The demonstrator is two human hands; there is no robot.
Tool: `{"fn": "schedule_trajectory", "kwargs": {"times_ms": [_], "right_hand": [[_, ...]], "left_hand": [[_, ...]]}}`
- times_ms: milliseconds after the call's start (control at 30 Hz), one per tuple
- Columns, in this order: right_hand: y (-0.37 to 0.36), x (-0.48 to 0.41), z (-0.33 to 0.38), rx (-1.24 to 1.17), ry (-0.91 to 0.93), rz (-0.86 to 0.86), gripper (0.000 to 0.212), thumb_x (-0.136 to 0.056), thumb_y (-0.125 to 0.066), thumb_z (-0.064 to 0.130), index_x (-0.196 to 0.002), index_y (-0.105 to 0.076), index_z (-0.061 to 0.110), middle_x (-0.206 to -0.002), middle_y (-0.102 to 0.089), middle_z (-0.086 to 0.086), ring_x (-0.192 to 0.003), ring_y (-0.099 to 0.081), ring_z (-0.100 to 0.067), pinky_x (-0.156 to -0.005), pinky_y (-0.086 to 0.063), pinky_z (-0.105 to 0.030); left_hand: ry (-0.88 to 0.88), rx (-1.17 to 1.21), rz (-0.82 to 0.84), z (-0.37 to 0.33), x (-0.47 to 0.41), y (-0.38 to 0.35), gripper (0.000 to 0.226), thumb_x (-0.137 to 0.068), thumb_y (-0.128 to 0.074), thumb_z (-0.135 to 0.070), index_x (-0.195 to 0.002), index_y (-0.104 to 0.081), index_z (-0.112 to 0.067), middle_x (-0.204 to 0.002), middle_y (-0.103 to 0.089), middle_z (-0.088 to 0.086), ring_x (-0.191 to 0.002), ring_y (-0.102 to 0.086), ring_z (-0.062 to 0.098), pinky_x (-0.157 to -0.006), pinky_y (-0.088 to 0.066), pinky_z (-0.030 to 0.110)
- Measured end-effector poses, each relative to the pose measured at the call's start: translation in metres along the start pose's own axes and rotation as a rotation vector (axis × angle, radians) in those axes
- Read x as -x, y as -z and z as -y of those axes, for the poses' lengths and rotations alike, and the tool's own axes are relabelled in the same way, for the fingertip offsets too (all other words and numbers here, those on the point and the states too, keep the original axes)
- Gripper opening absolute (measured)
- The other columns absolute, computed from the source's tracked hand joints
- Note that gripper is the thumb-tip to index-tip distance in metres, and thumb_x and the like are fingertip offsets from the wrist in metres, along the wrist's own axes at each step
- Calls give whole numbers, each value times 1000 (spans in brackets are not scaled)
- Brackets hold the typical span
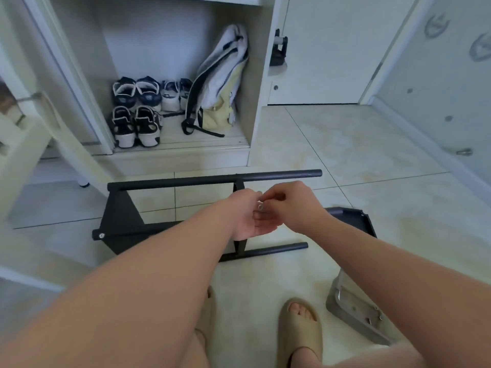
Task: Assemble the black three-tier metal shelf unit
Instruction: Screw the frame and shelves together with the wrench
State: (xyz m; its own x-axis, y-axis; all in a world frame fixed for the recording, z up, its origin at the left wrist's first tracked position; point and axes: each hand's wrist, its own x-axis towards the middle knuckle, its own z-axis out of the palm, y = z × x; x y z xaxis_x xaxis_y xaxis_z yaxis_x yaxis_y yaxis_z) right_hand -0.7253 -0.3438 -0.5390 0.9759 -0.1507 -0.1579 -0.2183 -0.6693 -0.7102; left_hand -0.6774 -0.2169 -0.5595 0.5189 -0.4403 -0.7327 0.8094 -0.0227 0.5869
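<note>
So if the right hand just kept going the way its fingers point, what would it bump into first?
The right hand points left toward the left hand, so it would probably meet that hand's fingertips and the small silver hardware between them almost at once. Depth is hard to judge.

No readable text, labels, brands or numbers are showing anywhere. The faint grey emblems on the frosted panel (451,35) at right are looking like decorative marks, not letters. Any markings on the shoes (136,112) and the bag (218,83) in the cabinet are coming out too blurred to read.
</note>
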Motion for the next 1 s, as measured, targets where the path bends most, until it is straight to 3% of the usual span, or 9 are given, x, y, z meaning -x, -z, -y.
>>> {"fn": "schedule_trajectory", "kwargs": {"times_ms": [167, 267, 367, 433, 600, 700, 833, 900, 1000], "right_hand": [[-15, -15, 2, 51, -9, -84, 17, -94, -61, 12, -100, -75, 19, -84, -68, 11, -82, -65, -10, -63, -45, -15], [-24, -25, -12, 157, -56, -7, 20, -97, -62, 20, -114, -71, 17, -97, -67, 7, -93, -62, -12, -74, -43, -19], [-32, -36, -29, 402, -84, 138, 39, -99, -60, 34, -135, -58, 19, -127, -60, 0, -113, -56, -20, -96, -44, -31], [-37, -46, -39, 563, -77, 214, 48, -98, -57, 46, -139, -53, 21, -131, -56, -1, -119, -53, -24, -104, -41, -39], [-52, -68, -54, 594, -52, 320, 49, -94, -56, 61, -119, -63, 20, -108, -58, 2, -99, -53, -20, -90, -36, -34], [-60, -79, -63, 565, -38, 350, 41, -94, -57, 60, -106, -65, 21, -92, -60, 4, -93, -53, -20, -87, -40, -35], [-63, -89, -70, 479, -38, 358, 35, -94, -59, 56, -83, -59, 23, -74, -54, 5, -76, -52, -20, -68, -40, -33], [-64, -87, -70, 542, 14, 366, 37, -97, -54, 56, -89, -59, 20, -80, -58, 2, -80, -55, -22, -70, -40, -34], [-70, -78, -70, 675, 72, 362, 43, -102, -43, 55, -105, -58, 15, -104, -65, -5, -97, -58, -26, -80, -40, -38]], "left_hand": [[25, -15, -161, -5, -4, 32, 36, -106, -36, -19, -96, -64, 3, -83, -65, 15, -70, -65, 23, -53, -52, 28], [24, -74, -203, -9, -7, 47, 27, -100, -38, -7, -89, -61, 0, -80, -60, 13, -67, -60, 18, -52, -46, 24], [-28, -322, -320, -11, -22, 57, 20, -96, -43, -7, -83, -58, -6, -71, -54, 7, -56, -48, 16, -47, -35, 22], [-102, -598, -432, -11, -36, 63, 13, -91, -50, -11, -78, -51, -8, -67, -47, 7, -56, -41, 20, -50, -29, 23], [-215, -990, -452, -10, -70, 68, 42, -93, -57, -36, -64, -36, -15, -60, -37, 0, -55, -37, 18, -52, -28, 30], [-238, -1048, -444, -13, -88, 66, 44, -94, -54, -41, -63, -38, -16, -59, -39, 0, -55, -39, 19, -53, -29, 30], [-215, -1139, -402, -11, -103, 64, 40, -97, -53, -43, -71, -49, -12, -62, -45, 1, -59, -43, 21, -55, -32, 31], [-207, -1174, -385, -10, -108, 63, 38, -98, -53, -43, -81, -56, -9, -66, -49, 3, -63, -47, 22, -57, -34, 32], [-190, -1194, -364, -10, -111, 61, 40, -98, -54, -40, -72, -50, -10, -65, -47, 4, -59, -44, 19, -54, -32, 31]]}}
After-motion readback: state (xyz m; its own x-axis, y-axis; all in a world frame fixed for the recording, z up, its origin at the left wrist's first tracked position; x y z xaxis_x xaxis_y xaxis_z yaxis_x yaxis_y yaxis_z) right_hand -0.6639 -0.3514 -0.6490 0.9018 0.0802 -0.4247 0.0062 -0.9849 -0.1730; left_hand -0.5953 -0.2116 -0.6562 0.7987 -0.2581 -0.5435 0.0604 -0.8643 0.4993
